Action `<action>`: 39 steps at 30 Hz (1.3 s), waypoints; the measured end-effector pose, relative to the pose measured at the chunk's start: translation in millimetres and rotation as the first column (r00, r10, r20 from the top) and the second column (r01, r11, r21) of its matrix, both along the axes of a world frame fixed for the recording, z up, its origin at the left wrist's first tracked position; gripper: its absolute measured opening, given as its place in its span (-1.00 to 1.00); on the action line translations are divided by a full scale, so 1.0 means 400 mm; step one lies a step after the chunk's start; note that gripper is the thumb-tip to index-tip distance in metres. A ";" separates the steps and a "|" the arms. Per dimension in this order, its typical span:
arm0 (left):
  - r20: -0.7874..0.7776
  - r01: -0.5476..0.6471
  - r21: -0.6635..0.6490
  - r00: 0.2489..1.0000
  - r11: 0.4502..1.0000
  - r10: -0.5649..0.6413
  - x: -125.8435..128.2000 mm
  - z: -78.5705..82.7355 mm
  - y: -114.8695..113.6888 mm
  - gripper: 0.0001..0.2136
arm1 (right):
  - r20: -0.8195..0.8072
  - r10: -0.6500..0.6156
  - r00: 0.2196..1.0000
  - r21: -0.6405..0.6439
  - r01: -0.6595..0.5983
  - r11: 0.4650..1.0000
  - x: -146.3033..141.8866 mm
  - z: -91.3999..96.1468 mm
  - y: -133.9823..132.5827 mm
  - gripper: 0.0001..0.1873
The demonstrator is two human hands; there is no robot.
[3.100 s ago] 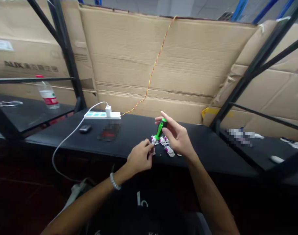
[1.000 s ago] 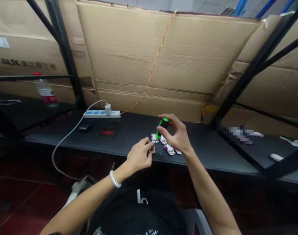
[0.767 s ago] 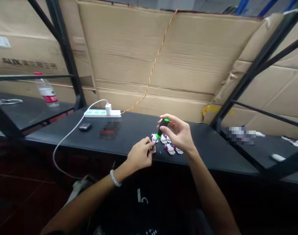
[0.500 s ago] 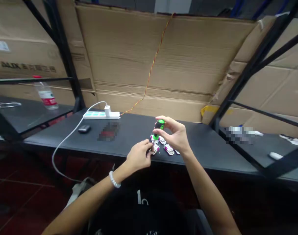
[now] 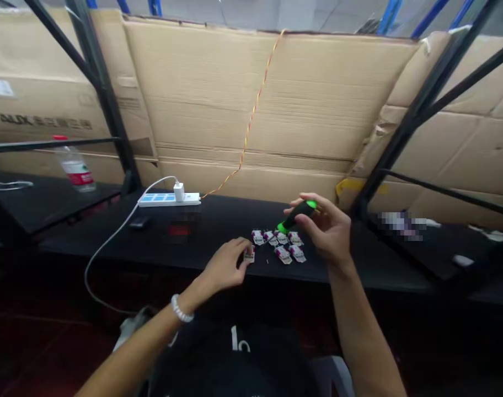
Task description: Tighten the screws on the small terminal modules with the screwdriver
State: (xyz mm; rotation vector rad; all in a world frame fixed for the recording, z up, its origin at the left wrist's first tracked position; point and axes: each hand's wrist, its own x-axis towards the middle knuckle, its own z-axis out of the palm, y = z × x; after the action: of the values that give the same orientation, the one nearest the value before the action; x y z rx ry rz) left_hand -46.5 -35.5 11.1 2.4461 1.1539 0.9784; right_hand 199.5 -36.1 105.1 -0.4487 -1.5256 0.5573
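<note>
My right hand (image 5: 328, 229) is closed round a green and black screwdriver (image 5: 296, 217), which tilts with its tip down to the left above the table. Under my left hand's (image 5: 228, 264) fingers sits a small white and purple part (image 5: 250, 255); thumb and fingertips close on its edges at the table top. Several like parts lie to the right, among them one at the row's left end (image 5: 257, 237) and one nearer the front (image 5: 283, 254). A tiny thin piece (image 5: 267, 261) lies between; its kind is too small to tell.
A white power strip (image 5: 169, 199) with a plugged-in charger and white cable stands at the back left. Near it lies a small black object (image 5: 139, 223). A bottle (image 5: 77, 171) stands on the left table. Black metal posts (image 5: 394, 127) frame both sides; cardboard (image 5: 210, 99) walls the back.
The screwdriver has come away from the part at my left hand, moving right and tilting over. My left hand has shifted slightly left with the part. The view has also shifted a little.
</note>
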 end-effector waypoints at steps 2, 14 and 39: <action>-0.018 -0.013 -0.006 1.000 1.000 0.013 -0.028 0.016 -0.001 -0.82 | -0.030 -0.089 0.996 0.045 0.090 0.995 0.037 0.001 -0.016 -0.63; -0.271 -0.023 0.034 0.962 0.999 0.032 0.088 0.092 -0.007 -0.85 | -0.164 -0.297 0.941 0.101 0.316 0.943 0.157 -0.025 -0.023 -0.58; -0.091 -0.056 0.000 0.994 0.998 0.056 -0.012 0.080 0.046 -0.81 | -0.125 -0.224 0.966 0.074 0.234 0.969 0.119 -0.028 -0.021 -0.60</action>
State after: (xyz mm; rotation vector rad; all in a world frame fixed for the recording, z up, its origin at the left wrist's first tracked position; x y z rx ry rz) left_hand -51.5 -17.1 43.2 2.4917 1.2586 0.8885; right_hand 247.2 -44.4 94.1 -0.5084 -1.3589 0.3281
